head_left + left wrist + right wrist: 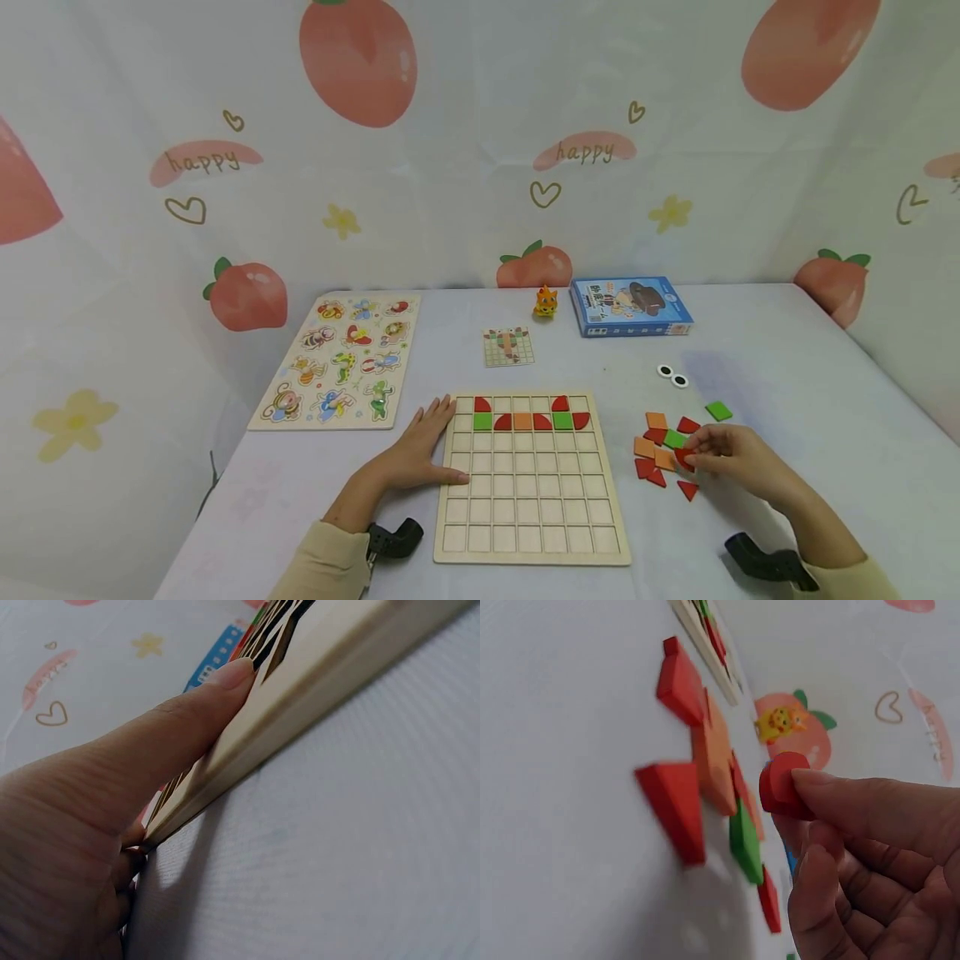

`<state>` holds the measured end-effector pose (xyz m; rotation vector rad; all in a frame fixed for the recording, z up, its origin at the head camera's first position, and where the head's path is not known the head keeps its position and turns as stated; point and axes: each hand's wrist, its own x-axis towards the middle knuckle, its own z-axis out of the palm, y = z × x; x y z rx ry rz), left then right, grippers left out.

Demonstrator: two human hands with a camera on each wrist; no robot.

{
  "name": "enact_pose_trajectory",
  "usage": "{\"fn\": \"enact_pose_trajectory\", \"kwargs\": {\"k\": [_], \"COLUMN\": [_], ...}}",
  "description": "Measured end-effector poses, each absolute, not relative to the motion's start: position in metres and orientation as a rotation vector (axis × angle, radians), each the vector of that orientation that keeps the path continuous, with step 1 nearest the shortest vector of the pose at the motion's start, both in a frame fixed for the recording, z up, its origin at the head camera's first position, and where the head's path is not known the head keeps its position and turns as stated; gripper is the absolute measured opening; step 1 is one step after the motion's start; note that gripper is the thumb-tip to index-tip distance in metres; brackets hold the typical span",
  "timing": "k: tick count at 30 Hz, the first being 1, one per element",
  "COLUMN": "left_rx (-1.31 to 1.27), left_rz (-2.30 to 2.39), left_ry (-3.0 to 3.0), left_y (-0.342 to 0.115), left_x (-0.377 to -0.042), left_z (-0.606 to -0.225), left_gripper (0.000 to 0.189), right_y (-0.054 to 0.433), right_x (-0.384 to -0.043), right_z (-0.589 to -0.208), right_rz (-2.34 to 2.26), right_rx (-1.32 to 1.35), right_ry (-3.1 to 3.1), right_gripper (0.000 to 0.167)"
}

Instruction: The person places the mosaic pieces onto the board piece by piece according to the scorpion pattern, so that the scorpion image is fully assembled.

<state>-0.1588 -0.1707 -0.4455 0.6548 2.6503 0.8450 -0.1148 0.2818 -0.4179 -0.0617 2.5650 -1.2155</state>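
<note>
My left hand (416, 450) rests at the left edge of a wooden grid board (528, 508), fingers stretched along the side. In the left wrist view its thumb (187, 712) presses on the board's rim (262, 727). Red, green and orange tiles fill part of the board's two far rows. Right of the board, my right hand (742, 467) pinches a red tile (780, 787) with a rounded edge between thumb and fingertips. It is over a loose group of tiles: orange squares (644, 447), green squares (718, 411) and red pieces (687, 490).
Behind the board lies a small pattern card (508, 347). A little orange toy figure (545, 302) and a blue box (632, 307) stand at the back. To the left is a puzzle board with cartoon animals (330, 362). Two black-and-white round pieces (678, 381) lie beyond the tiles.
</note>
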Motion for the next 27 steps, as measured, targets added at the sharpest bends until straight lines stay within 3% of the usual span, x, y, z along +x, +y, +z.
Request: {"fn": "enact_pose_trajectory", "kwargs": {"k": [27], "left_rx": [0.687], "left_rz": [0.831], "left_ry": [2.664], "left_y": [-0.171], "left_x": [-0.159], "left_z": [-0.444], "left_gripper": [0.112], "right_y": [0.160], "right_x": [-0.185], "right_z": [-0.399], "right_rz": [-1.301], "right_rx": [-0.512], "right_ry": [2.470], "right_gripper": [0.017]}}
